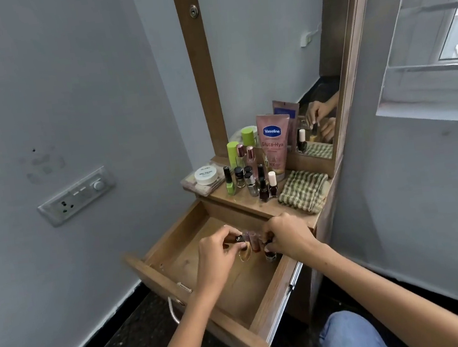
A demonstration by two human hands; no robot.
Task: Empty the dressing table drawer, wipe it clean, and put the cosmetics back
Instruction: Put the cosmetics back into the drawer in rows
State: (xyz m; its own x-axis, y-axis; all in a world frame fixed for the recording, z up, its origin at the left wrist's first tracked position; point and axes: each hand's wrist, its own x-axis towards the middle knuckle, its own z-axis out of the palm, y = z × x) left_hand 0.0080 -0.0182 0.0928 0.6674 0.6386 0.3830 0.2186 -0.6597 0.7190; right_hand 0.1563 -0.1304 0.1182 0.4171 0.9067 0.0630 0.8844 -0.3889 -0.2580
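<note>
The wooden drawer [175, 266] of the dressing table stands pulled open. Both my hands reach into its far right corner. My left hand [218, 257] pinches a small dark-capped bottle [238, 238]. My right hand [286, 237] grips a dark nail polish bottle [269, 253]. Between the hands stand two or three small pinkish bottles [253, 239], and a thin ring-like item [245, 253] lies beside them. On the table top [222, 195] stand several nail polish bottles [264, 189], green bottles [232, 150], a pink Vaseline tube [274, 141] and a white jar [205, 174].
A folded green checked cloth [303, 190] lies on the table top at the right. The mirror [279, 51] rises behind the cosmetics. A switch panel [76, 196] sits on the left wall. A window [439, 17] is at the right. My jeans-clad knee [351, 337] is below the drawer.
</note>
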